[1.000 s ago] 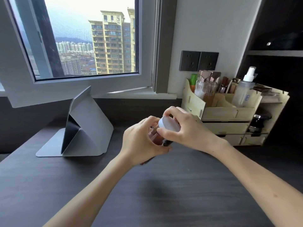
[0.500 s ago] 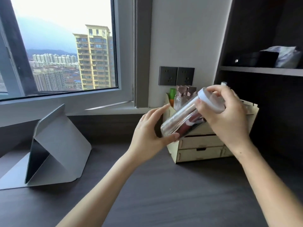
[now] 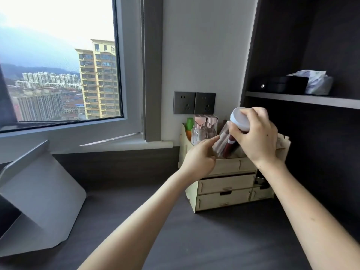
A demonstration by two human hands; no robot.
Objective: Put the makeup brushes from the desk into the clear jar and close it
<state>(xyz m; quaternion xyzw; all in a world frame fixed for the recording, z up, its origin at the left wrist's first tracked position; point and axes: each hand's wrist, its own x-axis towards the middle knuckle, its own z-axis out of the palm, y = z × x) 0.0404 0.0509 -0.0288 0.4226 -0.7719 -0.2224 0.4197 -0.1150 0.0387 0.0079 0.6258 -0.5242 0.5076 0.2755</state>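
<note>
**White lid on, jar nearly stowed**

White plastic caps the clear jar (image 3: 224, 142), and our right hand (image 3: 255, 137) wraps its fingers around that lid (image 3: 240, 118), clamped on it. Our left hand (image 3: 200, 156) reaches in from below with fingers open and extended, the tips touching or just beside the jar's lower wall; we cannot tell whether it bears any weight. The jar hangs tilted, lid up and to the right, over the top compartments of the wooden organiser (image 3: 224, 190), not yet resting on anything.

We judge the task close to done: makeup brushes (image 3: 229, 147) sit inside, the lid looks seated, and no brush shows on the desk (image 3: 175, 230). Whether the lid is fully tightened we cannot tell.

Counting: one jar, one lid, two hands. Brushes blur together behind the clear wall; one dark red handle stands out, others uncounted. Further out, two pink-capped bottles (image 3: 204, 129), two wall sockets (image 3: 194, 103), one grey folding stand (image 3: 39, 201).
</note>
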